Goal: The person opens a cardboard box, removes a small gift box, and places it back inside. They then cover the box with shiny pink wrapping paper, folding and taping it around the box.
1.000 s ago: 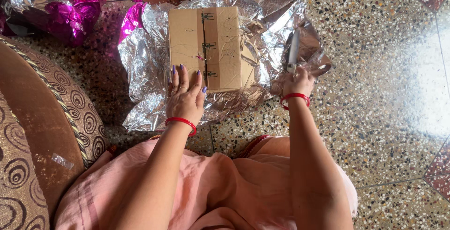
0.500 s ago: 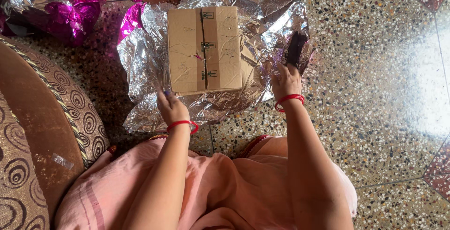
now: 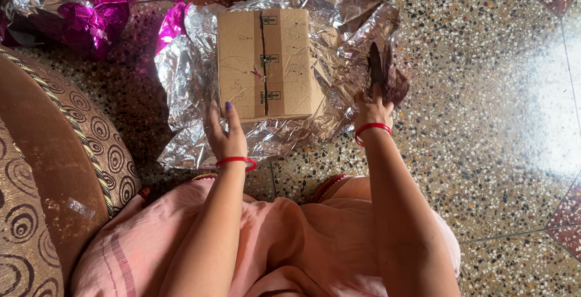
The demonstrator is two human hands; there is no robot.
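A brown cardboard box [image 3: 264, 62] lies flat on a crumpled sheet of silver foil wrap [image 3: 187, 79] spread on the floor. My left hand [image 3: 224, 132] is at the box's near left corner, fingers apart, touching the foil there and gripping nothing I can see. My right hand [image 3: 372, 109] is at the sheet's right edge, closed around a slim dark tool that looks like scissors [image 3: 375, 67], which stands up against a raised fold of foil. Both wrists wear red bangles.
A bundle of pink and silver foil [image 3: 91, 6] lies at the top left. A brown patterned cushion [image 3: 54, 158] fills the left side. Speckled terrazzo floor [image 3: 484, 91] stretches to the right, with bright glare. My pink-clothed lap [image 3: 284, 242] is below.
My left hand slid off the box top to its near left corner. My right hand shifted slightly left along the foil's right edge, and the tool now looks dark rather than shiny.
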